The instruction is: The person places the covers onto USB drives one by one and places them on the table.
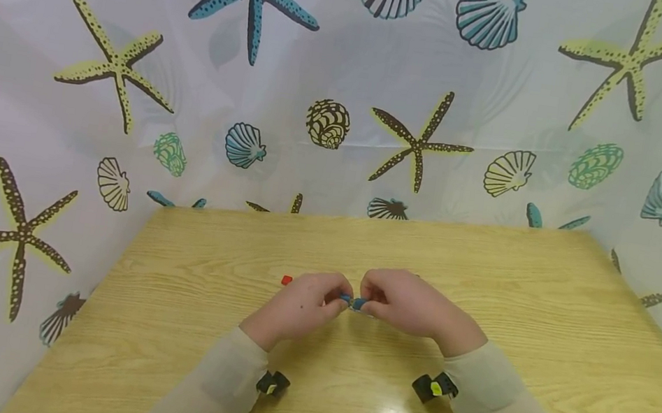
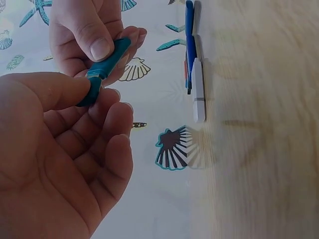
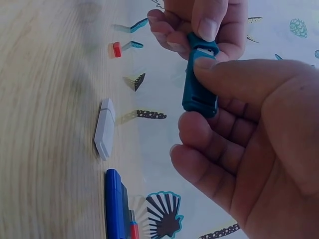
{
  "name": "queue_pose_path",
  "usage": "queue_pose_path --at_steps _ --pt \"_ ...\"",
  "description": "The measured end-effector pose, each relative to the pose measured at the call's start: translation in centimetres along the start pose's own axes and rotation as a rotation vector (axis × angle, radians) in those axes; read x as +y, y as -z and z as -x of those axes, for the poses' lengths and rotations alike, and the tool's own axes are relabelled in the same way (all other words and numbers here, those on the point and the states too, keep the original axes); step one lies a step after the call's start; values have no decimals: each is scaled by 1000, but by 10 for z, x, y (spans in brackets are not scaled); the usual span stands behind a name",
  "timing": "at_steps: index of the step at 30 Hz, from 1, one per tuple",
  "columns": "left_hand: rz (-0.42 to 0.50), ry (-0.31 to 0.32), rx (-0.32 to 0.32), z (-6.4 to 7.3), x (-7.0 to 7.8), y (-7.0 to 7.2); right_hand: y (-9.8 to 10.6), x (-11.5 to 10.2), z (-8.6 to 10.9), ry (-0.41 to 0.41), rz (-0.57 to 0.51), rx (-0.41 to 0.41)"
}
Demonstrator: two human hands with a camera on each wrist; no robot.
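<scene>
In the right wrist view, a teal USB flash drive (image 3: 200, 92) is held between both hands, with a strip of its metal plug showing at the cap (image 3: 198, 41). My right hand (image 1: 412, 304) pinches the body of the drive, thumb laid along its flat face. At the other end, my left hand (image 1: 306, 305) pinches the short cap between thumb and fingers. The left wrist view shows the same grip, the cap angled slightly against the body. In the head view the hands meet above the wooden table (image 1: 208, 358), covering most of the drive.
Beyond the hands, a white USB stick (image 3: 104, 129) and a blue one (image 3: 114, 204) lie on the table, with a red-ended piece (image 3: 133, 229) beside the blue one. A small red item (image 1: 287, 280) lies left of the hands. Shell-and-starfish curtains (image 1: 284, 179) border the table.
</scene>
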State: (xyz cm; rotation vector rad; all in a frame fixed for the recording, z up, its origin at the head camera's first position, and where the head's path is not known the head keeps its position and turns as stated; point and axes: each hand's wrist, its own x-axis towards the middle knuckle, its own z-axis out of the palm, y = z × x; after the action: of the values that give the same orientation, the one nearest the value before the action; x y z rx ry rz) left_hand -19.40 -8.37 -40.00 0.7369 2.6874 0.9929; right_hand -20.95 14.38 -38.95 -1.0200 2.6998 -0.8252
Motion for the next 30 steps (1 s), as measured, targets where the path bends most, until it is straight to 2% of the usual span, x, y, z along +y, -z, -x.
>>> queue_pose_path --at_steps 12,23,30 --pt "-19 -29 3 1 2 0 1 -6 1 16 26 7" --pt "-64 -27 6 -1 2 -7 0 -10 0 22 37 8" --pt "-59 -14 19 -1 4 -8 -1 -12 -1 11 50 20"
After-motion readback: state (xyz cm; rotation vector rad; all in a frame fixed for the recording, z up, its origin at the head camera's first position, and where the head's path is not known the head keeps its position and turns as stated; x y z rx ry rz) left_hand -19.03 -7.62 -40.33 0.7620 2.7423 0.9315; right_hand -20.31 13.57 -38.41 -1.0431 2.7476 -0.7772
